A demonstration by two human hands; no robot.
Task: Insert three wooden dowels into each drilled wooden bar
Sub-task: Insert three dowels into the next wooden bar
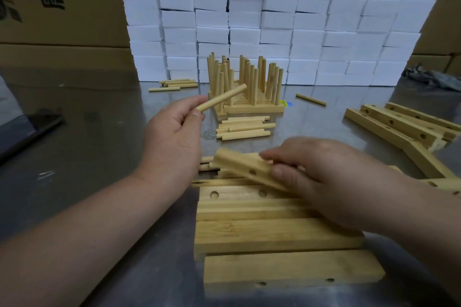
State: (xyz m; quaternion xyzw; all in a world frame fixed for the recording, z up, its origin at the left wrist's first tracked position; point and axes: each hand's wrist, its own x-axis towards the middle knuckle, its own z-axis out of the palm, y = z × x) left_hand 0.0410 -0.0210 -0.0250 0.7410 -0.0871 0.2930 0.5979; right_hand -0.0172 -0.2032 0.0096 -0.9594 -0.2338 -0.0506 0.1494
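My left hand [172,132] pinches one wooden dowel [223,97] between thumb and fingers, raised above the table and pointing up to the right. My right hand [316,177] grips a drilled wooden bar [245,166], tilted and blurred, with one hole showing by my thumb. It hovers over a stack of bars [274,234] lying flat near me. Loose dowels [243,127] lie in a small pile beyond my hands. Behind them stand finished bars with upright dowels [245,82].
More drilled bars [399,124] lie at the right. A few dowels [177,83] lie at the back left and one dowel [310,99] at the back right. White boxes [274,20] form a wall behind. Cardboard cartons [57,2] stand left. A dark flat object [27,129] lies at the left edge.
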